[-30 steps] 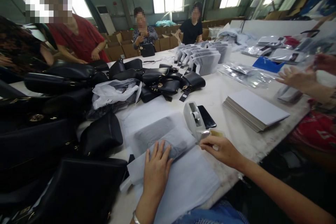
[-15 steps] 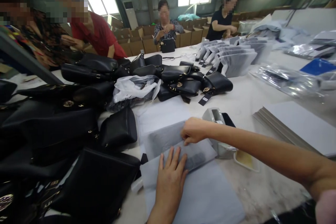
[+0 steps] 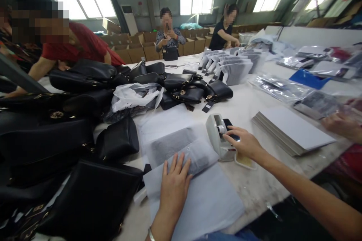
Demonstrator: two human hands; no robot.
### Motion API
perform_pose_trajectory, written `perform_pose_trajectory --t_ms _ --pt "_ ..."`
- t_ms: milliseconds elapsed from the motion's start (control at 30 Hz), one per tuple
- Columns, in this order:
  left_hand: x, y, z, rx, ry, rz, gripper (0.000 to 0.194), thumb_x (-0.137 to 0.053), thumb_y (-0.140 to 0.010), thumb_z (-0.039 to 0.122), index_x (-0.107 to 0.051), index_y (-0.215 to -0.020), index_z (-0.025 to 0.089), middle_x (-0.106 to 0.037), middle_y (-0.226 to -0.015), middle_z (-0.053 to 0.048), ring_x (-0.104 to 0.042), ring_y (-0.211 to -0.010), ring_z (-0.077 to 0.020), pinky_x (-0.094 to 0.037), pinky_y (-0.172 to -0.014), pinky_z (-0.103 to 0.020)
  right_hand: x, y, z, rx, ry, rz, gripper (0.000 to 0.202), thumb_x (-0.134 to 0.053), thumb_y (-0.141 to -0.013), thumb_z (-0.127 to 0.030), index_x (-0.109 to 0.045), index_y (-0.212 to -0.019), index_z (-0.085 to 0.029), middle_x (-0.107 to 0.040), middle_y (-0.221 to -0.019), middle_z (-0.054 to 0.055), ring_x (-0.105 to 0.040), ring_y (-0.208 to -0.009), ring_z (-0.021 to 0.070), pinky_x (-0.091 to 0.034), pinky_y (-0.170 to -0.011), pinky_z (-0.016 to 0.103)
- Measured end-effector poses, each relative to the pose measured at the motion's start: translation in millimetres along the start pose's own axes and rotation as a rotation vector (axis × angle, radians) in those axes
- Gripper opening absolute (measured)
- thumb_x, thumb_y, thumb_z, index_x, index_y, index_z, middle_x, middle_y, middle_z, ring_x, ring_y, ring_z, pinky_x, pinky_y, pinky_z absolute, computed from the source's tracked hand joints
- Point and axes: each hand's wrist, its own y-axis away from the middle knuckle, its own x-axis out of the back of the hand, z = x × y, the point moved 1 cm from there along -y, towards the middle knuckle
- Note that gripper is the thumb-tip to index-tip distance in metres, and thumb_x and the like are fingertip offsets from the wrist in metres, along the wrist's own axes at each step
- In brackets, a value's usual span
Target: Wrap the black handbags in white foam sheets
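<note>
My left hand (image 3: 175,184) lies flat, fingers spread, on a dark item wrapped in thin white tissue paper (image 3: 195,154). The wrapped item rests on more white sheets (image 3: 215,203), and its dark contents show through the paper. My right hand (image 3: 244,142) is off the parcel, beside a pale tape dispenser (image 3: 216,139), with its fingers stretched out and apart. Its fingertips are close to the dispenser's tape roll; whether they touch it I cannot tell. A small dish with a yellow pad (image 3: 244,161) sits just below that hand.
Black handbags (image 3: 93,196) are piled on the left and across the middle. A stack of grey-white boards (image 3: 291,128) lies on the right, with clear plastic bags (image 3: 283,86) behind it. Wrapped bags (image 3: 234,66) stand in a row farther back. Co-workers surround the table; another person's hand (image 3: 339,124) is at right.
My right hand has moved from the tissue paper rightward to the tape dispenser and its fingers have opened. My left hand stays on the paper. The view has turned right.
</note>
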Motion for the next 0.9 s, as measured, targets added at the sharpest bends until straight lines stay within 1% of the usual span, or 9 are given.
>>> perform_pose_trajectory --t_ms 67,167,267,400,500,567,667,767,900 --pt "0.5 0.7 0.5 -0.004 -0.011 0.006 0.044 -0.056 -0.092 0.024 -0.053 -0.137 0.028 -0.045 -0.15 -0.004 -0.041 -0.138 -0.0316 -0.04 -0.107 -0.062 -7.1 20.4 10.9 -0.13 -0.143 -0.063 0.035 -0.055 -0.085 -0.05 -0.077 -0.081 -0.023 -0.064 -0.128 0.01 -0.055 -0.124 0.0301 -0.037 -0.107 0.044" --pt "2.3 1.8 0.7 -0.009 -0.024 0.018 0.044 -0.057 -0.092 0.024 -0.053 -0.136 0.028 -0.046 -0.15 -0.005 -0.041 -0.138 -0.0308 -0.04 -0.107 -0.061 -17.7 36.6 12.4 -0.295 -0.453 -0.114 0.035 -0.061 -0.08 -0.053 -0.078 -0.075 -0.022 -0.062 -0.131 0.012 -0.052 -0.127 0.0316 -0.034 -0.109 0.045" --pt "3.8 2.2 0.6 -0.013 -0.025 0.012 0.045 -0.056 -0.092 0.025 -0.053 -0.137 0.028 -0.047 -0.149 -0.005 -0.041 -0.139 -0.0307 -0.04 -0.107 -0.06 -19.7 46.1 2.1 -0.396 -0.726 0.014 0.032 -0.072 -0.071 -0.051 -0.079 -0.077 -0.021 -0.055 -0.14 0.013 -0.051 -0.128 0.0325 -0.034 -0.11 0.044" --pt "3.4 1.6 0.4 -0.008 -0.022 0.004 0.044 -0.055 -0.093 0.026 -0.053 -0.137 0.028 -0.047 -0.149 -0.004 -0.041 -0.139 -0.0302 -0.04 -0.108 -0.06 -12.2 68.2 -18.3 -0.401 -0.833 0.196 0.031 -0.077 -0.07 -0.05 -0.079 -0.082 -0.022 -0.059 -0.135 0.01 -0.053 -0.125 0.0304 -0.041 -0.104 0.04" --pt "2.8 1.8 0.3 -0.009 -0.022 0.003 0.043 -0.055 -0.094 0.027 -0.053 -0.136 0.029 -0.046 -0.15 -0.004 -0.041 -0.139 -0.03 -0.04 -0.108 -0.059 -9.3 89.6 -28.0 -0.45 -0.911 0.242 0.036 -0.077 -0.072 -0.051 -0.078 -0.094 -0.022 -0.067 -0.124 0.008 -0.058 -0.116 0.0272 -0.048 -0.093 0.034" --pt "3.0 2.2 0.0 -0.01 -0.02 -0.001 0.043 -0.054 -0.094 0.027 -0.053 -0.136 0.028 -0.045 -0.15 -0.004 -0.041 -0.139 -0.0302 -0.04 -0.108 -0.059 -13.8 101.5 -28.9 -0.554 -0.997 0.178 0.042 -0.077 -0.071 -0.053 -0.077 -0.098 -0.021 -0.07 -0.114 0.008 -0.063 -0.106 0.0252 -0.052 -0.079 0.03" --pt "4.6 2.2 -0.8 -0.016 -0.012 -0.005 0.043 -0.053 -0.095 0.028 -0.052 -0.137 0.028 -0.045 -0.15 -0.004 -0.04 -0.139 -0.0303 -0.04 -0.108 -0.059 -29.6 111.6 -23.5 -0.72 -1.146 0.066 0.042 -0.08 -0.067 -0.054 -0.076 -0.092 -0.019 -0.073 -0.101 0.008 -0.065 -0.087 0.0194 -0.051 -0.062 0.023" --pt "7.3 0.8 -1.6 -0.023 -0.007 -0.012 0.044 -0.054 -0.094 0.027 -0.052 -0.138 0.026 -0.046 -0.15 -0.006 -0.04 -0.139 -0.0306 -0.04 -0.108 -0.059 -46.0 110.8 -14.2 -0.717 -1.215 0.054 0.038 -0.084 -0.065 -0.049 -0.075 -0.085 -0.018 -0.072 -0.086 0.006 -0.062 -0.072 0.0148 -0.051 -0.06 0.023" --pt "11.8 -2.7 -3.5 -0.024 0.03 -0.034 0.048 -0.053 -0.095 0.028 -0.046 -0.142 0.024 -0.046 -0.149 -0.008 -0.04 -0.139 -0.0306 -0.041 -0.107 -0.058 -51.9 100.1 0.8 -0.57 -1.003 0.063 0.037 -0.078 -0.07 -0.051 -0.074 -0.084 -0.017 -0.068 -0.077 0.004 -0.057 -0.062 0.0145 -0.049 -0.058 0.027"
